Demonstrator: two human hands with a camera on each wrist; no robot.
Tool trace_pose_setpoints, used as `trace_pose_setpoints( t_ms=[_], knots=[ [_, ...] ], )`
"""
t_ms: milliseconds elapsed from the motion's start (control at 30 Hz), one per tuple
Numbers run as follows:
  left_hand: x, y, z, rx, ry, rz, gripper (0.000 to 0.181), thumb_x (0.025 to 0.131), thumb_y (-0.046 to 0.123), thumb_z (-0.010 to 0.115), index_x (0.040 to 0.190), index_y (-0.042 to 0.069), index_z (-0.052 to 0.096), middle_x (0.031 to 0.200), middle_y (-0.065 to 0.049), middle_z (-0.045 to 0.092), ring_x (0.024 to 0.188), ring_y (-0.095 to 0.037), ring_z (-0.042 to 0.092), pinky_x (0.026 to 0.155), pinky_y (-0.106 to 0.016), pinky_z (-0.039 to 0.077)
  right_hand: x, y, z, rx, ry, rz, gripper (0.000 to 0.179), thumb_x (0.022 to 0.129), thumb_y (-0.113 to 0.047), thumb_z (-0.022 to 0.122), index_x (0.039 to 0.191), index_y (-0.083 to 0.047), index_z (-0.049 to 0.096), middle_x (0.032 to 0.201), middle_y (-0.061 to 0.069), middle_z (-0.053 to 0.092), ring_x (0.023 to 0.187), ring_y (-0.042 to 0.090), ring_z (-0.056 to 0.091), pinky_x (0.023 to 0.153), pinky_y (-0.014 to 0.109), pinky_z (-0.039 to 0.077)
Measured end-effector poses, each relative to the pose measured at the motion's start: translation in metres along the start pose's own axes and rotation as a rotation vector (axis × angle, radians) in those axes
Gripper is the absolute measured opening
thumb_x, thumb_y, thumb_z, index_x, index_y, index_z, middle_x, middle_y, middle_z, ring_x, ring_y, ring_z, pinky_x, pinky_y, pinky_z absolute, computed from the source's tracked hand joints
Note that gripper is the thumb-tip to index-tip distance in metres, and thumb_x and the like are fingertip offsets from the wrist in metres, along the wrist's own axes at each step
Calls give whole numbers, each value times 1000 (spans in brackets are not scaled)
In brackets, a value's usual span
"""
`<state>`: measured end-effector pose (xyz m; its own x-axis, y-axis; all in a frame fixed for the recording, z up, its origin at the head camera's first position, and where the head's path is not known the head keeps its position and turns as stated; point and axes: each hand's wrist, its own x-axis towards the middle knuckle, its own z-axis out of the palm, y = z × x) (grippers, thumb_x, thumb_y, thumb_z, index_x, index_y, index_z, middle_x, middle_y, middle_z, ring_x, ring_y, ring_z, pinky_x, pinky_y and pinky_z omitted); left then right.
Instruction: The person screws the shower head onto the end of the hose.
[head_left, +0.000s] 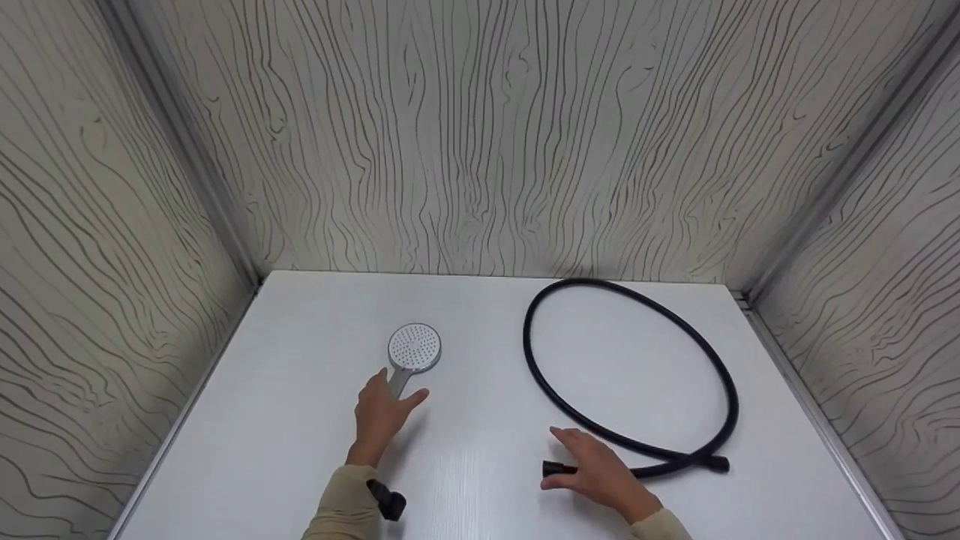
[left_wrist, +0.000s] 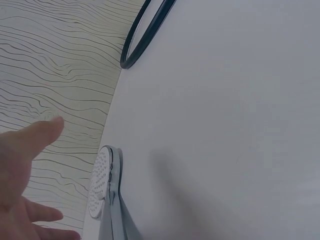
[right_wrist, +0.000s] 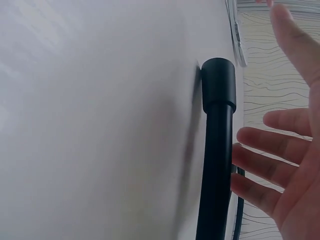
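Observation:
A round handheld shower head (head_left: 415, 347) lies on the white table, its spray face up and its grey handle toward the person. Over that handle hovers the left hand (head_left: 381, 412), thumb and fingers spread apart; the left wrist view shows a gap between the hand and the shower head (left_wrist: 107, 185). On the right, a black shower hose (head_left: 534, 364) lies in one big loop with its ends crossing. The right hand (head_left: 600, 472) is above the hose's near end fitting (right_wrist: 218, 85), its fingers extended beside the hose and not wrapped round it.
The white tabletop (head_left: 465, 435) is enclosed by wood-grain patterned panels (head_left: 480, 135) at the back and both sides. The hose loop reaches close to the back panel. A black strap piece (head_left: 388, 501) sits on the left wrist.

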<state>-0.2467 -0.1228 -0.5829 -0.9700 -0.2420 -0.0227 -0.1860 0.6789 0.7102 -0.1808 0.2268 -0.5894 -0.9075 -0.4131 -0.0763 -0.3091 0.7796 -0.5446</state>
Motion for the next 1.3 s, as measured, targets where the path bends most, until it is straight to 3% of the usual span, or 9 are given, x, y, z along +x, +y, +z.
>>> trace_pose_setpoints(
  t_ms=[500, 800, 1033, 1200, 1300],
  knots=[
    [1, -2, 2, 12, -30, -77, 91, 80, 46, 75, 142, -8, 38, 137, -31, 47, 124, -47, 49, 100, -62, 43, -2, 4, 2, 2, -50, 12, 88, 77, -59, 71, 139, -1, 49, 138, 18, 56, 126, 39, 52, 104, 56, 44],
    [2, -4, 3, 40, -33, -85, 88, 80, 44, 75, 141, -9, 40, 132, -31, 51, 119, -46, 52, 97, -60, 45, -3, 4, 4, 3, -66, 19, 87, 76, -59, 72, 137, -1, 51, 133, 15, 59, 122, 36, 56, 101, 53, 47],
    [2, -6, 4, 63, -32, -81, 83, 78, 36, 79, 138, -10, 43, 125, -30, 55, 110, -42, 57, 91, -57, 49, -3, 3, 4, -8, -89, 9, 81, 76, -58, 73, 134, -3, 55, 118, 2, 64, 106, 21, 61, 93, 44, 53],
    [5, -9, 5, 67, -23, -69, 74, 79, 29, 78, 133, -11, 48, 116, -29, 59, 97, -36, 60, 82, -52, 53, -3, 2, 3, -21, -82, -20, 73, 78, -54, 74, 129, -4, 60, 105, -7, 61, 90, 7, 56, 84, 34, 54],
    [6, -12, 6, 57, -28, -67, 67, 80, 25, 76, 131, -12, 50, 111, -27, 60, 93, -34, 60, 80, -49, 54, -3, 2, 3, -47, -68, -53, 67, 79, -51, 74, 124, -3, 62, 100, -6, 60, 85, 5, 54, 78, 30, 53]
  ],
)
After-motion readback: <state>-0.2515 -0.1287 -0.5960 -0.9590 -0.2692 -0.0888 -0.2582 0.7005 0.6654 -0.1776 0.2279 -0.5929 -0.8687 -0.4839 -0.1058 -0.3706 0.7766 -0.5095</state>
